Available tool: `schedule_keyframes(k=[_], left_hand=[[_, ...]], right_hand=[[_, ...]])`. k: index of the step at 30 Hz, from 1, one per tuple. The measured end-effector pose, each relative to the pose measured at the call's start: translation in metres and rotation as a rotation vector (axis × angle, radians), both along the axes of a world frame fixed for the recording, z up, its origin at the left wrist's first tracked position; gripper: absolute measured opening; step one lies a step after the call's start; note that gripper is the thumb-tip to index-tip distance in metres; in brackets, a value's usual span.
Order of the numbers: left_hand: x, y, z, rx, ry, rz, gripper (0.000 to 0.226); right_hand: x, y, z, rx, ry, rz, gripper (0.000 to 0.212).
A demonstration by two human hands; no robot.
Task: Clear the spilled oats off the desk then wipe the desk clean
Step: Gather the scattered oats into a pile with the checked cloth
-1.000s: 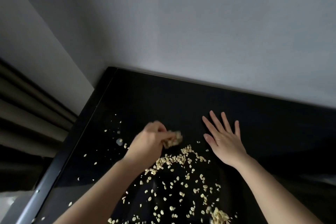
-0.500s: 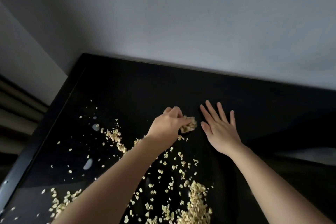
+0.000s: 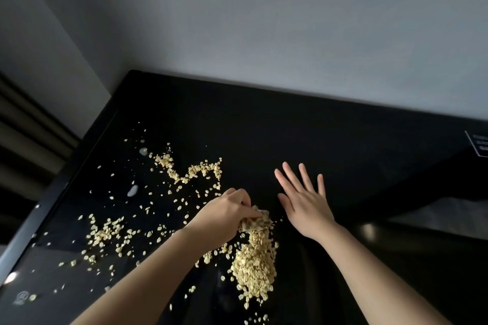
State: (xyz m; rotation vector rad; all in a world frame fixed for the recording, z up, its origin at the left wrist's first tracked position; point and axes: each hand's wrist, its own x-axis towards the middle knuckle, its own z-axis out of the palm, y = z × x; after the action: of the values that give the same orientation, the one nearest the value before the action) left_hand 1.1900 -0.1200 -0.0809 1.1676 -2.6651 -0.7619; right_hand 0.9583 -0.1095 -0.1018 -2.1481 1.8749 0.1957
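Pale spilled oats lie across the glossy black desk [image 3: 264, 126]. The thickest pile of oats [image 3: 254, 264] sits just below my left hand [image 3: 224, 216], which grips a small crumpled pale wad [image 3: 257, 220], a cloth or tissue by its look, pressed down at the pile's top. A thin ridge of oats [image 3: 190, 171] runs farther back, and looser oat clusters [image 3: 105, 235] lie at the left. My right hand [image 3: 303, 203] rests flat on the bare desk to the right of the wad, fingers spread.
Two whitish droplets [image 3: 132, 190] sit among the oats on the left. The desk's left edge [image 3: 31, 227] borders a dark curtain [image 3: 26, 126]. A grey wall rises behind the desk. A small dark label [image 3: 479, 149] lies at the far right.
My left hand has drawn the wad back toward me, and the oats now heap in a thicker pile below it. My right hand stays flat in the same spot. The camera view has shifted.
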Motion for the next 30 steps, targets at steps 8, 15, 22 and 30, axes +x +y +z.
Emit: schedule_keyframes(k=[8,15,22,30], left_hand=[[-0.020,-0.015,0.019,-0.044,0.058,0.124,0.048],[-0.056,-0.009,0.016,-0.096,-0.060,-0.168,0.055],[-0.015,0.031,0.006,-0.123,-0.022,-0.253,0.061],[0.012,0.043,0.012,0.003,0.023,-0.123,0.052]], right_hand=[[-0.019,0.028,-0.003,-0.048,-0.036,-0.085,0.058],[-0.019,0.045,-0.009,-0.084,0.024,-0.222,0.056],[-0.006,0.052,0.002,-0.008,-0.023,-0.210,0.057],[0.017,0.065,0.002,0.014,-0.031,-0.122,0.057]])
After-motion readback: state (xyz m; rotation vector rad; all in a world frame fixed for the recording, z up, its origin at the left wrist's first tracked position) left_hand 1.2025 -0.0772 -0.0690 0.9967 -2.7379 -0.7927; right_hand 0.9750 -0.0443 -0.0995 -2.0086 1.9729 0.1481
